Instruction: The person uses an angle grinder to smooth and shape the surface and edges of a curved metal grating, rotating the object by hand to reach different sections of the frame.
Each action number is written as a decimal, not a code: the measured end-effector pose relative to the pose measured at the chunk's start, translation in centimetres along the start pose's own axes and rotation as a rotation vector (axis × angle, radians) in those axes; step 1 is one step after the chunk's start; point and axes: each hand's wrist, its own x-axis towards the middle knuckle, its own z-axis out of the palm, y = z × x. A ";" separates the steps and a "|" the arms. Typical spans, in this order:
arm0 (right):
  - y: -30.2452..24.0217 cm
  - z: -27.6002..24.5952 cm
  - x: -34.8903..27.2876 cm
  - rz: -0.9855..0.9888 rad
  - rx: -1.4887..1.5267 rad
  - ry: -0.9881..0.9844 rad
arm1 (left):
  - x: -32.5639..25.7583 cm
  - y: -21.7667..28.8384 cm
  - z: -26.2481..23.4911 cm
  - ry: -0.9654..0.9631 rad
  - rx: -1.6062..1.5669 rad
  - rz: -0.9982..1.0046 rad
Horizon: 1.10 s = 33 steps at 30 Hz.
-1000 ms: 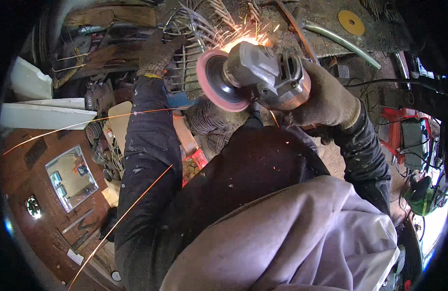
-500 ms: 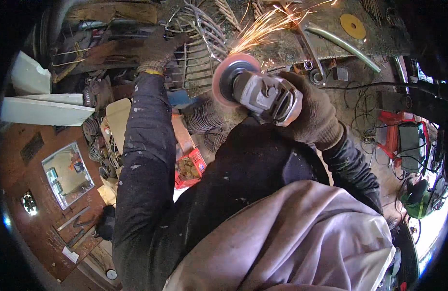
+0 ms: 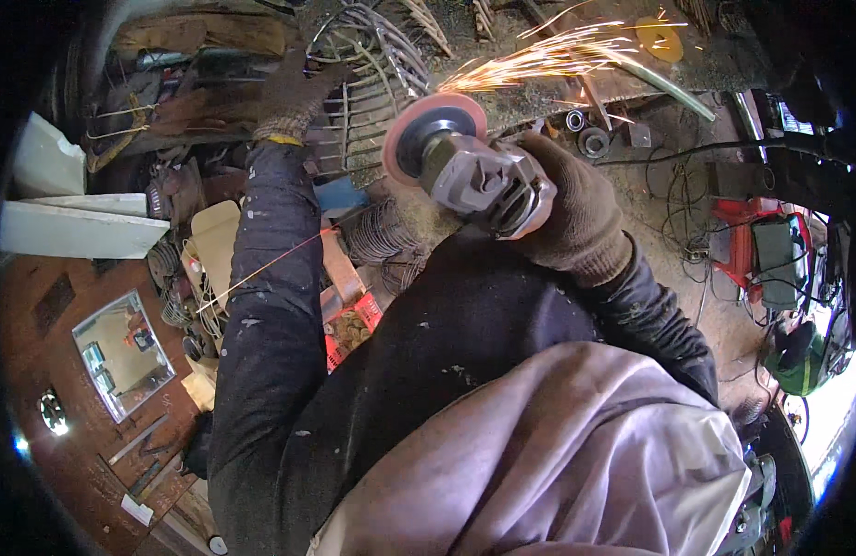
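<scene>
In the head view, grinding looked to be the step in hand: the right hand (image 3: 576,211) had its gloved fingers clamped round an angle grinder (image 3: 482,181), and sparks (image 3: 548,56) streamed rightward from the upper edge of its disc (image 3: 421,134). The barred metal frame (image 3: 400,60) lay just beyond that edge, to the left. The gloved left hand (image 3: 292,93) was beside the frame — whether its fingers gripped, I could not tell. The next move seemed to call for steady pressure, the 2 hands well apart.
</scene>
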 end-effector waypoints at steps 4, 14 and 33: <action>-1.3 -0.3 -0.3 0.029 -0.080 0.023 | -0.6 0.5 -0.6 0.022 -0.119 0.037; -3.0 0.2 -0.8 0.056 -0.165 0.083 | 0.3 -1.0 0.7 0.026 -0.115 -0.011; -1.6 0.8 -1.2 0.158 0.087 0.050 | 0.2 0.1 0.6 -0.047 -0.189 0.019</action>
